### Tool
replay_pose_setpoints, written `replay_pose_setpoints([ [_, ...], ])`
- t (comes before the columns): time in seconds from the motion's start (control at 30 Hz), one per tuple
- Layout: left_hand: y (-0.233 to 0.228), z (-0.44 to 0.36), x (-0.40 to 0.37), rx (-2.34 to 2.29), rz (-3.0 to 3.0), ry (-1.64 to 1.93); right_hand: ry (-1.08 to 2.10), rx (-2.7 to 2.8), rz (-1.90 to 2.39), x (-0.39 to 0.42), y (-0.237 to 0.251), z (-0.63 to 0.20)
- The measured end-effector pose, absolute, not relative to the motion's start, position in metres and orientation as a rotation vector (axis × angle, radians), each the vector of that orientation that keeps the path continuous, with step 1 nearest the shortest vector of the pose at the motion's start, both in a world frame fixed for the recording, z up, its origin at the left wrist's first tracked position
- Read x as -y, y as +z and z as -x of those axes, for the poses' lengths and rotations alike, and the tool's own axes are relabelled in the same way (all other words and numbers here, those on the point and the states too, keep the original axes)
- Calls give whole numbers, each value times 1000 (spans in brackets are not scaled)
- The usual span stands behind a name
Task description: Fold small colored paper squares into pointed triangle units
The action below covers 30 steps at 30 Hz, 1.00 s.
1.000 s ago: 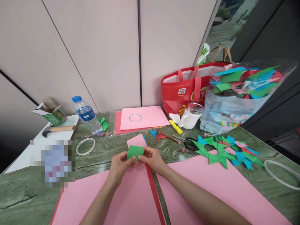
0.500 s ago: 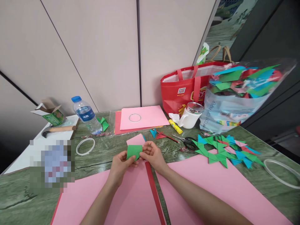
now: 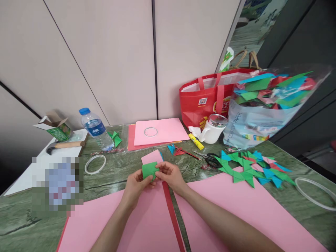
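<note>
A small folded square of green paper (image 3: 149, 170) is held up between both hands, above the large pink sheets (image 3: 105, 217). My left hand (image 3: 134, 185) pinches its lower left part, thumb on the front face. My right hand (image 3: 170, 176) grips its right edge between thumb and fingers. Just behind the green paper lie small pink paper squares (image 3: 151, 156), with a blue edge showing at their right. Folded blue (image 3: 171, 149) and red (image 3: 180, 151) pieces rest farther back, beside a red pencil (image 3: 193, 155).
Black scissors (image 3: 210, 159), a yellow glue stick (image 3: 196, 141) and a white mug (image 3: 213, 129) stand or lie right of centre. Folded paper stars (image 3: 244, 168) spread at right. A water bottle (image 3: 96, 129), white ring (image 3: 95, 164) and hammer (image 3: 65, 145) are at left; a red bag (image 3: 194, 105) behind.
My right hand has shifted slightly down and left along the green paper, and its upper right corner is now more covered by the fingers. My left hand keeps its hold.
</note>
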<state>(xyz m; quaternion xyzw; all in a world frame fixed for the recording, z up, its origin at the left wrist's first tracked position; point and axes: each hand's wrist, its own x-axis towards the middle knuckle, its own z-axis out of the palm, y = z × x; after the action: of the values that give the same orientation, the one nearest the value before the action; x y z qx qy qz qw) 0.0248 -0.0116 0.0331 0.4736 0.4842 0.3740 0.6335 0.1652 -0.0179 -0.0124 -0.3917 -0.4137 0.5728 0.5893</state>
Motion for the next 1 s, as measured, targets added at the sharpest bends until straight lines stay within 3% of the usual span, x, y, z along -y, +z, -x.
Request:
replay_pose_setpoints([
  [0.23,32,-26,11,-1173,-1108,973,1322,964,927,17,-16,-165],
  [1.0,23,-20,8,-1016,-1098,888,1152,1066,918,18,-18,-162],
])
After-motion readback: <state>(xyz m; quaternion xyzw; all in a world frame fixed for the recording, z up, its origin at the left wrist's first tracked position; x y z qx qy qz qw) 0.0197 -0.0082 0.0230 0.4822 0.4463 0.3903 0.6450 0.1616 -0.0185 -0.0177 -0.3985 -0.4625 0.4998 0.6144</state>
